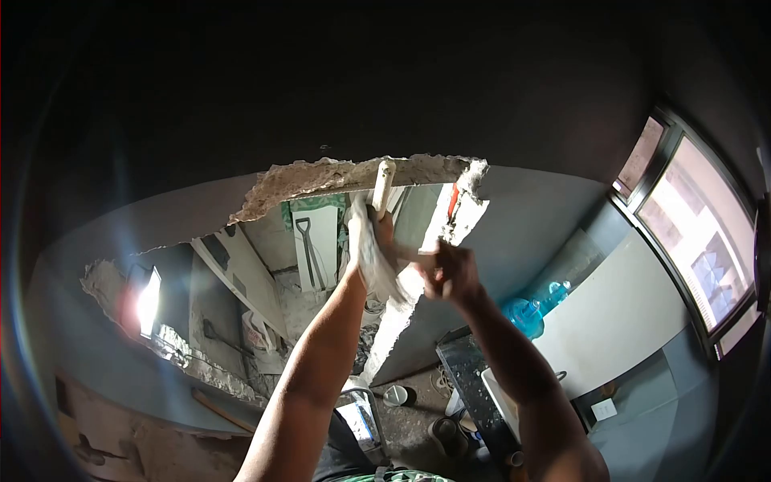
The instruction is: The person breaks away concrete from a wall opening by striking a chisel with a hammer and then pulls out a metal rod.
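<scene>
My right hand is closed around the wooden handle of a hammer. The hammer's head end is a whitish blur from motion and crosses in front of my other hand. My left hand, raised beside it, is wrapped round a pale, thick rod, perhaps a chisel. Its upper end meets the broken lower edge of the wall. Part of my left hand is hidden behind the blur. A narrow red piece sits at the broken edge right of the rod.
Through the jagged opening, a shovel leans on a white panel. A bright lamp shines at left. Blue water bottles stand by a dark speckled counter. Below are a metal ladder and a bucket. A window is at right.
</scene>
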`<state>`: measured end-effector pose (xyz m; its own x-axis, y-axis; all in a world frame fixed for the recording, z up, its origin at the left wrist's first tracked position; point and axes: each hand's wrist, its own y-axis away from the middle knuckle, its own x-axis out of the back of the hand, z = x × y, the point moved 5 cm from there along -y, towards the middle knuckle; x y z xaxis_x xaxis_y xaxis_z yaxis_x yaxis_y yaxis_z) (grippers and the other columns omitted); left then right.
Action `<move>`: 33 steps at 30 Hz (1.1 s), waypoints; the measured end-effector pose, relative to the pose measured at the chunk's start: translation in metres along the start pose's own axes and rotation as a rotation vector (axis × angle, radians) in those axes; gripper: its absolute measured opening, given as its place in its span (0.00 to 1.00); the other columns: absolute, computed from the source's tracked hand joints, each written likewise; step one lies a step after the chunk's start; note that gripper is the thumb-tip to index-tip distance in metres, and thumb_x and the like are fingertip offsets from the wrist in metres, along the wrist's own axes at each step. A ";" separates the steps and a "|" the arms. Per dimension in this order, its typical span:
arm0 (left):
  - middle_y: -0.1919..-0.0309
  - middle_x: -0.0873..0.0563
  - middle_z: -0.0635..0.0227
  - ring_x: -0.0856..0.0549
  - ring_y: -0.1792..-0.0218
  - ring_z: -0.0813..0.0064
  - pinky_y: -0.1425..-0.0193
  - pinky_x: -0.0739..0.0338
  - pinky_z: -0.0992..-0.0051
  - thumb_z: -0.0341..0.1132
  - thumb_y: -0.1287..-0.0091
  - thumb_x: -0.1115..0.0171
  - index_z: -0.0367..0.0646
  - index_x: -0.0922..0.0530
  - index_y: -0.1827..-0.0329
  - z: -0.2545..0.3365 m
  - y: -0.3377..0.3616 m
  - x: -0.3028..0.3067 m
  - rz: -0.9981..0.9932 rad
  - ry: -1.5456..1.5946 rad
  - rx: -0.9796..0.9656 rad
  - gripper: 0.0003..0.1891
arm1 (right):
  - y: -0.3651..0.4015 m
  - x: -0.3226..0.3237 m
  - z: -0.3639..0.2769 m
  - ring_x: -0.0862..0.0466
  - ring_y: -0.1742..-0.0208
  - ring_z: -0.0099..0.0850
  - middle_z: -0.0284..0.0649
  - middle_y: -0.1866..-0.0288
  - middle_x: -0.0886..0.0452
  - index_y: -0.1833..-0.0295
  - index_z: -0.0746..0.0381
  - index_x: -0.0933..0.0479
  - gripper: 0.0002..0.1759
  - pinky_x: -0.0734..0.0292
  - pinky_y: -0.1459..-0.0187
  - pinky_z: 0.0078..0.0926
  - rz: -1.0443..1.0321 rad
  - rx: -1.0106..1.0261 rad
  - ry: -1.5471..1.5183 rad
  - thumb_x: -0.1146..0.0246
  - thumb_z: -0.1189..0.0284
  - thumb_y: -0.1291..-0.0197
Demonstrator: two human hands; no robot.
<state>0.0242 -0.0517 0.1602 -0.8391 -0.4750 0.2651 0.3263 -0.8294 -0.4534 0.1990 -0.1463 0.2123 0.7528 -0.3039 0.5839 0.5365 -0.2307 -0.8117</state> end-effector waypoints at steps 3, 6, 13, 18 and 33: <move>0.71 0.15 0.57 0.15 0.71 0.52 0.66 0.21 0.64 0.37 0.38 0.38 0.39 0.23 0.50 0.012 0.007 0.007 0.102 -0.141 -0.419 0.16 | 0.014 -0.013 0.023 0.18 0.81 0.34 0.36 0.80 0.21 0.74 0.57 0.27 0.17 0.27 0.83 0.32 -0.096 -0.179 0.694 0.30 0.62 0.40; 0.80 0.18 0.48 0.14 0.76 0.54 0.73 0.24 0.64 0.36 0.41 0.38 0.31 0.20 0.60 -0.015 -0.004 -0.014 0.273 0.107 -0.016 0.15 | 0.008 0.003 -0.029 0.21 0.82 0.36 0.38 0.80 0.27 0.73 0.59 0.28 0.20 0.28 0.83 0.34 0.375 0.094 0.169 0.28 0.59 0.42; 0.83 0.20 0.45 0.13 0.76 0.53 0.73 0.25 0.62 0.38 0.41 0.34 0.30 0.21 0.77 -0.009 0.000 -0.006 0.385 -0.118 -0.186 0.16 | 0.011 0.001 0.010 0.21 0.82 0.40 0.39 0.80 0.24 0.71 0.57 0.27 0.19 0.27 0.81 0.36 0.058 -0.126 0.090 0.27 0.56 0.46; 0.79 0.20 0.42 0.14 0.74 0.46 0.72 0.23 0.61 0.32 0.41 0.37 0.29 0.19 0.71 -0.009 -0.003 -0.004 0.195 0.091 -0.009 0.11 | 0.033 0.003 0.031 0.24 0.84 0.45 0.42 0.81 0.27 0.74 0.60 0.31 0.20 0.29 0.82 0.39 0.137 -0.218 0.150 0.32 0.61 0.40; 0.74 0.18 0.51 0.17 0.74 0.53 0.68 0.24 0.61 0.34 0.39 0.39 0.38 0.20 0.54 0.033 0.005 0.005 0.224 -0.027 -0.072 0.12 | 0.012 0.004 0.029 0.21 0.84 0.40 0.40 0.82 0.25 0.73 0.59 0.29 0.21 0.26 0.82 0.36 -0.005 -0.247 0.195 0.31 0.57 0.40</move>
<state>0.0363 -0.0677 0.1877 -0.7368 -0.6536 0.1728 0.4710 -0.6796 -0.5624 0.2193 -0.1234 0.2048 0.6499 -0.4684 0.5985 0.4136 -0.4427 -0.7956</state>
